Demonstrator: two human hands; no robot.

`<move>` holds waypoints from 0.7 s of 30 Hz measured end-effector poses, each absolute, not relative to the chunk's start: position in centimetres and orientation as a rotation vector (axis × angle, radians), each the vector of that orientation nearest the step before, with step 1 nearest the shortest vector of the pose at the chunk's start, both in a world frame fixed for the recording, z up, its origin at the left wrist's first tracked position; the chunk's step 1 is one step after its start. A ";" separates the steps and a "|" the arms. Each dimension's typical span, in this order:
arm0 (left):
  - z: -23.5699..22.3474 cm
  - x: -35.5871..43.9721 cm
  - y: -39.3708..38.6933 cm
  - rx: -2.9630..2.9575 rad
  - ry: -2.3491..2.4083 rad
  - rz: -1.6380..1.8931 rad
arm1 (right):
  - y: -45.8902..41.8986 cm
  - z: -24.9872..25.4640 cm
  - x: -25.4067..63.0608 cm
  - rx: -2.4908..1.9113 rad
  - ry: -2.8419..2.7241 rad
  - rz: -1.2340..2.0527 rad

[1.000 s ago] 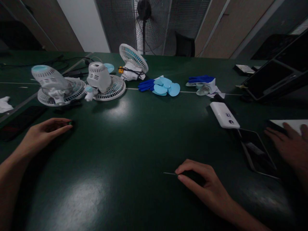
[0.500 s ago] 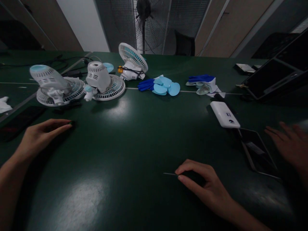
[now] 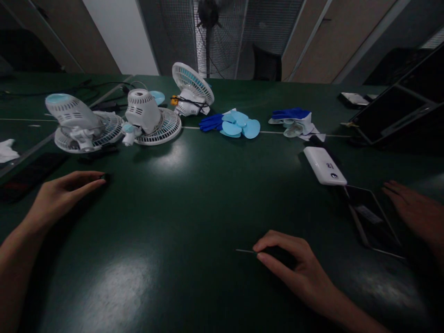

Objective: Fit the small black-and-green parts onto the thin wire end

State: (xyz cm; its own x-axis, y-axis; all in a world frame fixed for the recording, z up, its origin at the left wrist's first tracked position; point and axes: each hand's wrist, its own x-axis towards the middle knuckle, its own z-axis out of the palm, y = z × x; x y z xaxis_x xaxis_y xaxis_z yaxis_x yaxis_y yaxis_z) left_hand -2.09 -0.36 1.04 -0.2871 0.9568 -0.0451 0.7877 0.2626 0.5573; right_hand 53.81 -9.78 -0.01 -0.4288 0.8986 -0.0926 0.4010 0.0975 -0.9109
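Observation:
My left hand (image 3: pixel 60 196) rests on the dark green table (image 3: pixel 194 203) at the left. Its fingers are curled together, and the fingertips touch a small dark thing (image 3: pixel 104 176) that I cannot make out. At the lower middle, my right hand (image 3: pixel 294 266) lies with its fingers wrapped over a dark-handled tool. The tool's thin metal shaft (image 3: pixel 244 251) sticks out to the left along the tabletop. Farther back lie several white small fans (image 3: pixel 152 118), partly taken apart, a set of light blue fan blades (image 3: pixel 239 127) and blue gloves (image 3: pixel 289 114).
Another person's hand (image 3: pixel 412 210) lies flat at the right edge, beside a dark tablet (image 3: pixel 369 217). A white power bank (image 3: pixel 324 165) sits behind it, and an open laptop (image 3: pixel 391 113) stands at the far right. A dark phone (image 3: pixel 31 173) and cables lie at the left.
The other person's hand has drawn back from the white sheet at the right edge and now lies lower, beside the tablet. My own hands have hardly moved.

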 end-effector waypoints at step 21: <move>0.4 16.5 -2.6 2.094 1.349 0.428 | -9.7 -0.1 53.4 -1.215 -1.870 1.253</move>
State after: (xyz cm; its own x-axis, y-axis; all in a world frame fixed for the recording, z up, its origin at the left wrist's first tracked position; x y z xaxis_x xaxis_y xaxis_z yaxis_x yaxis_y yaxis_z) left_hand 16.48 -2.56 0.36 0.4304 0.9011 -0.0525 0.7060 -0.2999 0.6416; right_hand 53.45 -9.66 -0.06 -0.4207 0.9069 -0.0243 0.3673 0.1458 -0.9186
